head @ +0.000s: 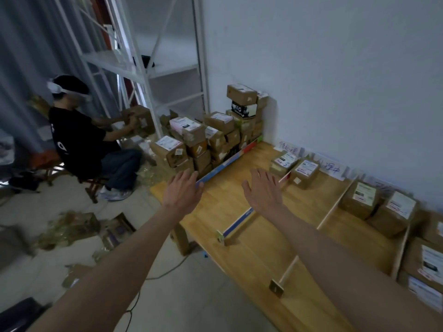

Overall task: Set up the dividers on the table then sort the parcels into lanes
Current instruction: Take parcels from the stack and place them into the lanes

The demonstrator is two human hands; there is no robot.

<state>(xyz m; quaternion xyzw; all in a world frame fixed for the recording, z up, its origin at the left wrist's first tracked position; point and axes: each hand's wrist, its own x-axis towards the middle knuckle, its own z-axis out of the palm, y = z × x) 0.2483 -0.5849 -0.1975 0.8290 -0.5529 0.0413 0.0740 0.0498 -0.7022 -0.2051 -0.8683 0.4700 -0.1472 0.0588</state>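
Note:
A wooden table (242, 202) carries several upright dividers. One blue-and-white divider (225, 164) runs along the table's left edge, another (239, 224) stands mid-table, and a plain wooden divider (333, 209) stands further right. Two labelled cardboard parcels (304, 172) sit in a lane near the wall, and two more parcels (378, 202) fill the lane to the right. A large pile of parcels (211, 137) is stacked beyond the table's left end. My left hand (182, 190) hovers open over the table's left edge. My right hand (262, 189) hovers open above the lane, holding nothing.
A seated person (81, 140) in a black shirt handles a box at the left beside a white metal shelf rack (153, 65). Torn packaging litters the floor (72, 228). Handwritten paper labels (333, 167) line the wall behind the table. More parcels (424, 267) crowd the right edge.

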